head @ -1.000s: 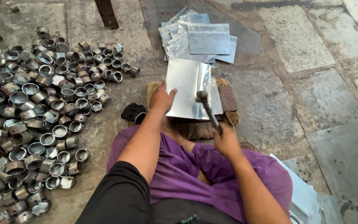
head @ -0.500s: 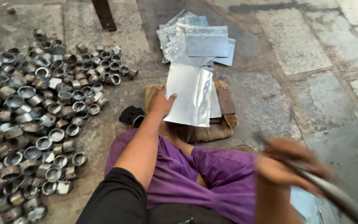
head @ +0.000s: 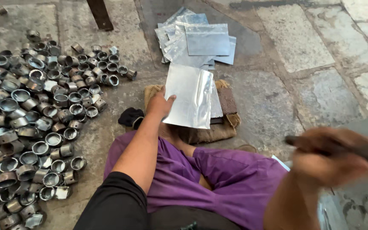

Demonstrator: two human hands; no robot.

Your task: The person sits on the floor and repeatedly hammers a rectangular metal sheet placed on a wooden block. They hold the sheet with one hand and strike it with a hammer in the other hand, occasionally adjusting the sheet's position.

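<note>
My left hand (head: 160, 104) presses on the left edge of a shiny, slightly curved metal sheet (head: 190, 101). The sheet lies over a dark block (head: 226, 100) on a folded burlap pad (head: 201, 134). My right hand (head: 331, 155) is blurred at the lower right, well away from the sheet, and grips the handle of a dark hammer (head: 303, 141) whose head is out of view. My legs in purple cloth (head: 218, 174) fill the bottom middle.
A loose stack of flat metal sheets (head: 201, 40) lies on the stone floor beyond the pad. Several small metal cups and rings (head: 35, 115) are spread in a big heap at the left. A dark post foot (head: 100, 15) stands at the top. A black cloth (head: 130, 117) lies by the pad.
My right hand with the hammer has swung from over the sheet out to the lower right. My left hand stays on the sheet's left edge.
</note>
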